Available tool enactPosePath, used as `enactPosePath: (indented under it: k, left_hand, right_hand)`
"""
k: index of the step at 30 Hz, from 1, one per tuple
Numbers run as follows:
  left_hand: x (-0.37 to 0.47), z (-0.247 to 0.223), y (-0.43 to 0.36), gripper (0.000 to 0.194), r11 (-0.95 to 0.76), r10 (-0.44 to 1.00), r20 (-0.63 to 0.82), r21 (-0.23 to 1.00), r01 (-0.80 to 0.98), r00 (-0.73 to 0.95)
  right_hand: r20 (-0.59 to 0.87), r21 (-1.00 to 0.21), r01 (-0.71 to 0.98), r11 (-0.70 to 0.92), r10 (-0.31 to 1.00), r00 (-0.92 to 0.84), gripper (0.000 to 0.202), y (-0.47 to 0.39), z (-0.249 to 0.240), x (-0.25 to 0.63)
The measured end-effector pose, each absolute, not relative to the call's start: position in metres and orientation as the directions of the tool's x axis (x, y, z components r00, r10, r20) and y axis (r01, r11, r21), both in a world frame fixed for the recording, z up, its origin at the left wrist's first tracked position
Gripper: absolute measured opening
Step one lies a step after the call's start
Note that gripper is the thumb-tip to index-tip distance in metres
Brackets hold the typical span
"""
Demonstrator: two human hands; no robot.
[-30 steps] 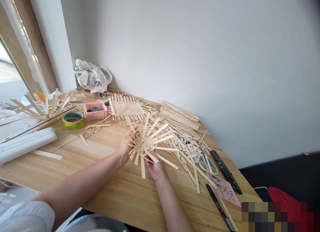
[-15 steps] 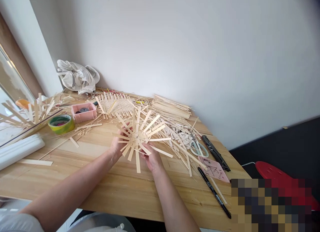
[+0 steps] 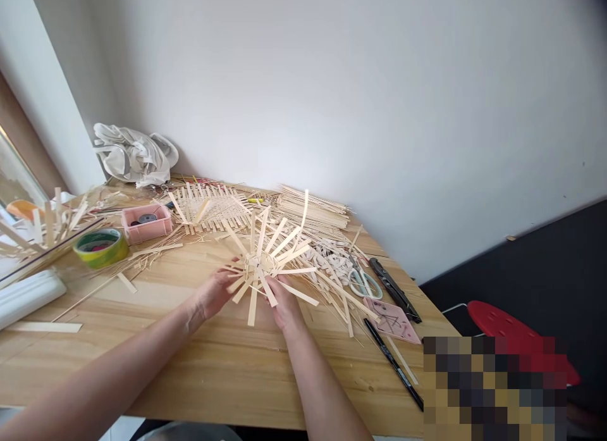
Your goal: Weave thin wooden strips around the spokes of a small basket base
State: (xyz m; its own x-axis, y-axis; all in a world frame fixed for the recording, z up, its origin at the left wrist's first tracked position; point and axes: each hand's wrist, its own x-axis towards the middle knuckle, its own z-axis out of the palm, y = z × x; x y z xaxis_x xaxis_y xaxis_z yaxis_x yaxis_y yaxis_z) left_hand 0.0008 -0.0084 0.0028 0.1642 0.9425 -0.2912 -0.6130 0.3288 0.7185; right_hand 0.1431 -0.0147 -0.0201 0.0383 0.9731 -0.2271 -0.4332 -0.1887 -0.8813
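At frame centre, the left hand (image 3: 213, 293) and right hand (image 3: 283, 305) pinch the pale, star-shaped woven bamboo-strip piece (image 3: 262, 267) just above the wooden surface (image 3: 199, 359). Its loose spokes could slip out if either grip twists; finger placement seems partly hidden.

2 bare forearms, hands without rings, watches, gloves or visible sleeves.

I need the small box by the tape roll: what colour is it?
The small box is pink, seen in the head view beside the tape roll.
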Motion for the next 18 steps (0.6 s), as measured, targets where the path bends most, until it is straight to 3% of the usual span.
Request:
enactPosePath:
  k: [5, 13, 18]
  left_hand:
    - [-0.008, 0.003, -0.016, 0.03, 0.391, 0.911, -0.175, 0.66, -0.642, 0.374]
    - [-0.021, 0.015, -0.008, 0.026, 0.428, 0.902, -0.269, 0.651, -0.627, 0.336]
    - [-0.023, 0.009, -0.003, 0.019, 0.408, 0.907, -0.226, 0.675, -0.614, 0.354]
  right_hand:
    - [-0.191, -0.886, -0.425, -0.187, 0.981, -0.035, 0.018, -0.018, -0.016, 0.14]
    - [-0.249, -0.909, -0.335, -0.248, 0.968, -0.04, 0.021, -0.023, -0.001, 0.136]
    - [-0.288, -0.899, -0.348, -0.268, 0.958, 0.008, 0.018, -0.036, 0.003, 0.122]
